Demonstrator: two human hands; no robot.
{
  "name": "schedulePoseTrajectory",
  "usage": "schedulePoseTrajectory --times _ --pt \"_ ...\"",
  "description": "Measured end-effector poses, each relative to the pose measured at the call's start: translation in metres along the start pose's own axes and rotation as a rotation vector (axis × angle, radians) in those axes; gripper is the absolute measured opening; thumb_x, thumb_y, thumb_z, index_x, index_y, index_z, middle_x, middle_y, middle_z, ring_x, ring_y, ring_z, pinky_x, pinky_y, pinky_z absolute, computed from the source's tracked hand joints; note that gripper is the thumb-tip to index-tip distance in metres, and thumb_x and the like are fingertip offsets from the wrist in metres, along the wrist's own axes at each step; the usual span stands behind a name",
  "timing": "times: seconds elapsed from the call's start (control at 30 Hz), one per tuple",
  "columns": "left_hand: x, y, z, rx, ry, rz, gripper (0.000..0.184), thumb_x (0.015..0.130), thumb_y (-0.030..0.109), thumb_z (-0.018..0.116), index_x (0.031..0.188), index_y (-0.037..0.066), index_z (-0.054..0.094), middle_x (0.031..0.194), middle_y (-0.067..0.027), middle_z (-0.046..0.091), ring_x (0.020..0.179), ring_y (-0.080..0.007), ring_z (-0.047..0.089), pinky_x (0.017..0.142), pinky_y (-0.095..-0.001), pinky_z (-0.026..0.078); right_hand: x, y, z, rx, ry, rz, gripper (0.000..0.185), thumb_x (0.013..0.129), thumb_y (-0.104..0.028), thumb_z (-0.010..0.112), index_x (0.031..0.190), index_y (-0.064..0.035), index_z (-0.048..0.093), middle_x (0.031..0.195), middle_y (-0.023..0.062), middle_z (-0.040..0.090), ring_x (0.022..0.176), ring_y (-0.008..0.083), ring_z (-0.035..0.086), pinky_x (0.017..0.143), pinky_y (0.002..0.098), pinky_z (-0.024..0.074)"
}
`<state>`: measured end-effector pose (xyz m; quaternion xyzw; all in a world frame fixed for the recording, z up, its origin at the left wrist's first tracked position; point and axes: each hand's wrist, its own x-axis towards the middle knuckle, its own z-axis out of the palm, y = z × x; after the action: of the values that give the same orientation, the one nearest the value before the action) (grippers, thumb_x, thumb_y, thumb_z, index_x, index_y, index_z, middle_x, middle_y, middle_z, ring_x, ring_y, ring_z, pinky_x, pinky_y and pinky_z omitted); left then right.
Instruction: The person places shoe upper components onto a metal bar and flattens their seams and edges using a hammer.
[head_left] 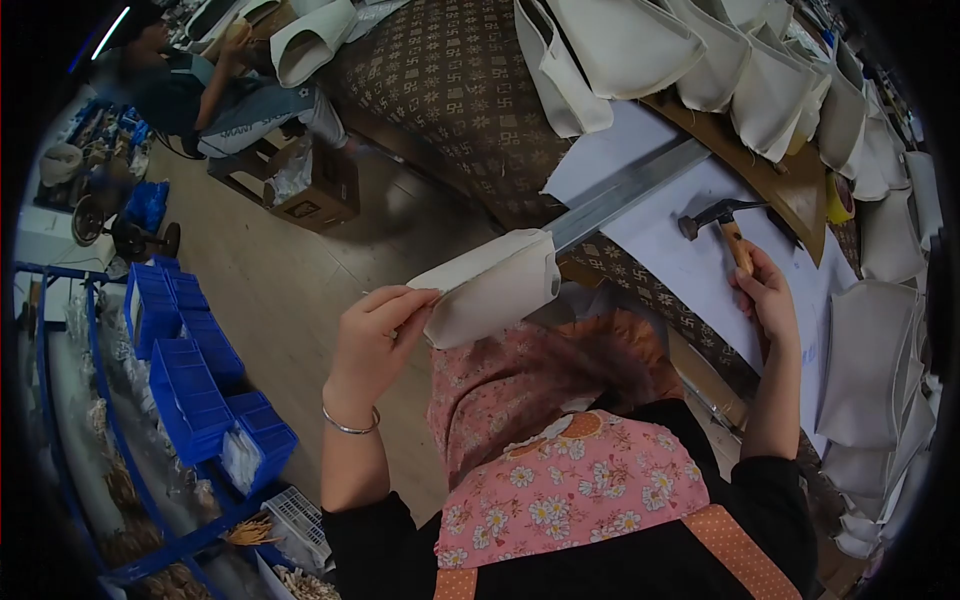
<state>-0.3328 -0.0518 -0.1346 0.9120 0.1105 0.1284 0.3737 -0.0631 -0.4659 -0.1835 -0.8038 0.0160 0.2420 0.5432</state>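
Note:
My left hand (378, 335) pinches the near edge of a white leather-like sleeve (495, 290), fingers and thumb closed on it. The sleeve's far end meets a flat metal bar (635, 192) that juts out from the table; I cannot tell how far the bar reaches inside. My right hand (768, 298) is wrapped round the wooden handle of a hammer (735, 240). Its dark metal head points left, above the white paper sheet (680, 250), right of the bar.
White sleeves (700, 60) are piled along the table's far and right sides. A brown board (770, 180) and yellow tape roll (840, 200) lie close to the hammer. Blue bins (195, 390) stand at the left. Another person (210, 95) sits at the upper left beside a cardboard box (320, 190).

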Motion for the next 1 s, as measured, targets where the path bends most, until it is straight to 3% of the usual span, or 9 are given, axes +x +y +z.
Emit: schedulePoseTrajectory --times 0.2,0.5,0.83,0.93,1.0 --pt "0.028 0.004 0.012 0.236 0.005 0.282 0.019 0.080 0.007 0.075 0.099 0.010 0.075 0.086 -0.0055 0.067 0.078 -0.0241 0.064 0.069 -0.0350 0.053 -0.001 -0.003 0.002 0.012 -0.010 -0.005 0.053 0.094 -0.006 0.061 0.144 -0.0077 0.048 0.083 -0.0016 0.060 0.054 0.0037 0.047 0.047 0.0189 0.0350" --pt "0.087 0.018 0.054 0.196 -0.021 0.488 0.014 0.083 0.010 0.072 0.097 0.009 0.075 0.086 -0.0056 0.068 0.079 -0.0256 0.064 0.071 -0.0347 0.053 -0.002 -0.001 0.005 -0.030 0.000 -0.008 0.052 0.095 -0.007 0.059 0.146 -0.0073 0.047 0.083 -0.0020 0.060 0.054 0.0042 0.045 0.047 0.0197 0.0353" --pt "0.110 0.045 0.079 0.197 -0.178 0.235 0.007 0.087 0.013 0.065 0.090 0.007 0.068 0.086 -0.0106 0.066 0.082 -0.0332 0.064 0.072 -0.0416 0.051 -0.005 0.001 0.007 -0.082 0.005 -0.077 0.051 0.095 -0.006 0.060 0.144 -0.0060 0.048 0.085 -0.0014 0.061 0.054 0.0033 0.045 0.046 0.0200 0.0358" --pt "0.105 0.040 0.076 0.210 -0.151 0.263 0.006 0.086 0.011 0.065 0.091 0.008 0.065 0.084 -0.0115 0.065 0.082 -0.0346 0.063 0.073 -0.0427 0.051 -0.010 0.006 0.013 -0.144 0.050 -0.202 0.048 0.094 -0.006 0.062 0.141 -0.0034 0.051 0.087 -0.0002 0.062 0.061 0.0058 0.050 0.055 0.0211 0.0426" --pt "0.099 0.032 0.070 0.154 -0.161 0.360 0.015 0.085 0.009 0.064 0.099 0.012 0.069 0.085 -0.0106 0.063 0.083 -0.0321 0.063 0.075 -0.0407 0.051 -0.019 0.006 0.029 -0.262 0.157 -0.601 0.045 0.094 -0.006 0.064 0.137 -0.0011 0.054 0.092 0.0020 0.064 0.075 0.0108 0.057 0.071 0.0250 0.0491"
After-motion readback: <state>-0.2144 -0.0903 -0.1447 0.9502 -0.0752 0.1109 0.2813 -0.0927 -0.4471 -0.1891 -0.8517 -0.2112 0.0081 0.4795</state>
